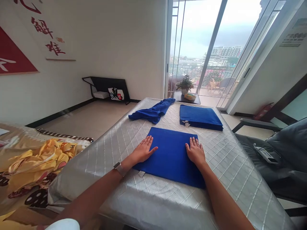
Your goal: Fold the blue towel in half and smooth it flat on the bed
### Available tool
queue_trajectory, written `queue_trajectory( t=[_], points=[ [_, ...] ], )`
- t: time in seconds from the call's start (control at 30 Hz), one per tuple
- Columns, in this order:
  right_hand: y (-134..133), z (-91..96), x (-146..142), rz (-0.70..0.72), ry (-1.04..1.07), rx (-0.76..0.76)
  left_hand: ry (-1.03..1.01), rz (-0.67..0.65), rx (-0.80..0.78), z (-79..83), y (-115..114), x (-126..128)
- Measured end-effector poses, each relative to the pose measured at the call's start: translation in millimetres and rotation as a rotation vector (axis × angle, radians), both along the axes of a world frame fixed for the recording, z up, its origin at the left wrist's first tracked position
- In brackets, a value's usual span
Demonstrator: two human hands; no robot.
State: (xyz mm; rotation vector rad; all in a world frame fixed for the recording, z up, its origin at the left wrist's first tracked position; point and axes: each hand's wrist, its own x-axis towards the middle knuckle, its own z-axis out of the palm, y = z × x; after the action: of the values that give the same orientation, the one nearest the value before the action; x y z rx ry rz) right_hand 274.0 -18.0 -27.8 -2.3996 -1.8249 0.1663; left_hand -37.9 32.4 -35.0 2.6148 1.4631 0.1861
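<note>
A folded blue cloth point(171, 156) lies flat on the silver quilted table point(115, 143). My left hand point(143, 149) rests palm down on the cloth's left edge, fingers stretched out. My right hand point(195, 150) lies flat on its right side, fingers extended too. Neither hand grips anything. A watch sits on my left wrist. Farther back, a stack of folded blue cloths point(200, 117) lies at the right, and a crumpled blue cloth point(153, 111) lies at the left.
A bed with a yellow patterned blanket point(35, 159) stands to the left. A dark chair point(275, 153) with a remote on it is at the right. Beyond the table are a potted plant point(185, 84) and glass balcony doors.
</note>
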Motion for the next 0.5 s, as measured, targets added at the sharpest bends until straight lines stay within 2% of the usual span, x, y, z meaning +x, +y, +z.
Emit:
queue_trajectory(
  t=[0.1,0.2,0.27,0.33,0.43,0.5],
  points=[
    [1,-1.9,1,0.001,0.011,0.008,0.080,0.037,-0.045,11.7,3,4],
    [2,-2.7,1,-0.001,0.016,0.013,0.113,0.080,0.017,22.5,5,26],
    [2,-2.4,1,-0.001,0.018,0.014,0.087,0.023,0.060,26.5,4,56],
    [2,-1.8,1,-0.002,0.017,0.010,0.042,-0.090,0.066,27.0,1,96],
    [0,-1.1,2,0.012,-0.013,-0.016,-0.037,-0.271,0.078,21.4,-4,159],
    [-3,-1.2,4,0.042,-0.049,-0.042,-0.088,-0.345,0.090,14.5,-6,192]
  ],
)
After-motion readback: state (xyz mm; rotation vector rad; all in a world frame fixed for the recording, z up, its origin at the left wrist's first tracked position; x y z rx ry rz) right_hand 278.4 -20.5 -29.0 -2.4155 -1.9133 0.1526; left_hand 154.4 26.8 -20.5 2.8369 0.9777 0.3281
